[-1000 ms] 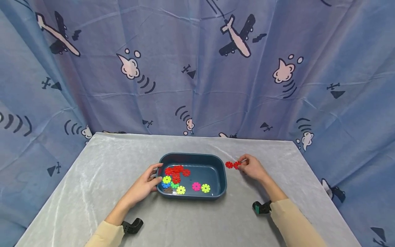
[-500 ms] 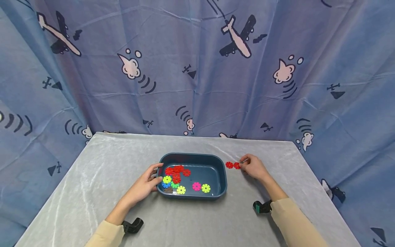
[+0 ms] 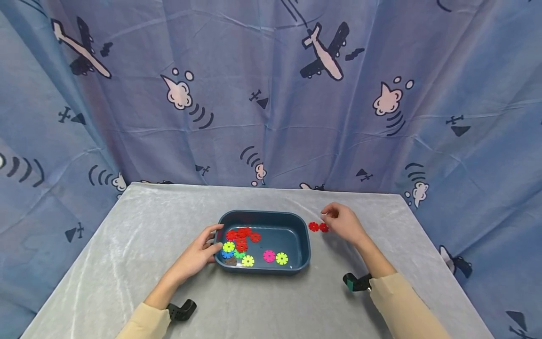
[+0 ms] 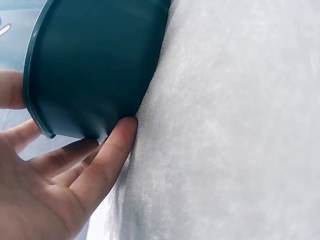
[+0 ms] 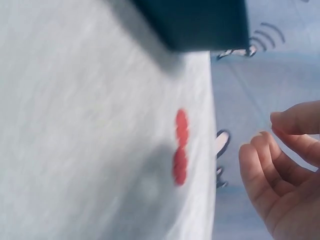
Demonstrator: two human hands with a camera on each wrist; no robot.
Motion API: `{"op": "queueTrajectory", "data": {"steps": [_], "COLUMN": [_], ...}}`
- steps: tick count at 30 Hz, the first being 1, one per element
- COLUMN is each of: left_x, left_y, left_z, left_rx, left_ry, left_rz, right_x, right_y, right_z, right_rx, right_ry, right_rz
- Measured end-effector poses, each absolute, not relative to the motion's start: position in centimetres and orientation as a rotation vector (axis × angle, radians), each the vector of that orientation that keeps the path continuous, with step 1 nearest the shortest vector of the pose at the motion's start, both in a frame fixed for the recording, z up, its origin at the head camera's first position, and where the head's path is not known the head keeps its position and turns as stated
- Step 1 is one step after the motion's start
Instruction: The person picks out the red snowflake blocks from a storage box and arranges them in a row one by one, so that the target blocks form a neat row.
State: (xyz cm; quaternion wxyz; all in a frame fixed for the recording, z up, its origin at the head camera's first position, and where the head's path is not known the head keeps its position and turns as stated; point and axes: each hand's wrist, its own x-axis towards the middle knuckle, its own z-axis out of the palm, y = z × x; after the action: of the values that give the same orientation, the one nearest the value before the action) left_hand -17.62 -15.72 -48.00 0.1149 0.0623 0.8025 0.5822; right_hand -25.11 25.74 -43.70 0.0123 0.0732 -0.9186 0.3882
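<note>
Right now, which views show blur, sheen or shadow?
Right wrist: two red discs blurred, soft shadow by the lower one; left wrist: cloth brightly lit, faint sheen on the tray; head: those discs clearer, soft shadow below the right hand.

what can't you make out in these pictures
- Head view: exact number of heaped red discs in the tub; they overlap.
- Left wrist view: the tub's contents, hidden by its wall; its far end, cut off by the top edge.
- Right wrist view: whether the two outer red discs interlock, blurred; the rest of the right hand, cut off by the right edge.
</note>
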Motion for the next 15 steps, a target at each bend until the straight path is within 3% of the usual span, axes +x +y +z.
{"op": "queueTrajectory", "data": {"steps": [15], "left_x": [-17.6], "left_y": [-15.7], "left_z": [-48.0], "left_rx": [0.191], "left_ry": [2.353], "left_rz": [1.7], "right_x": [-23.2], "right_y": [20.2], "right_z": [-40.5], "right_rx": [0.382], "right_ry": [-2.787], "right_rz": [1.284]}}
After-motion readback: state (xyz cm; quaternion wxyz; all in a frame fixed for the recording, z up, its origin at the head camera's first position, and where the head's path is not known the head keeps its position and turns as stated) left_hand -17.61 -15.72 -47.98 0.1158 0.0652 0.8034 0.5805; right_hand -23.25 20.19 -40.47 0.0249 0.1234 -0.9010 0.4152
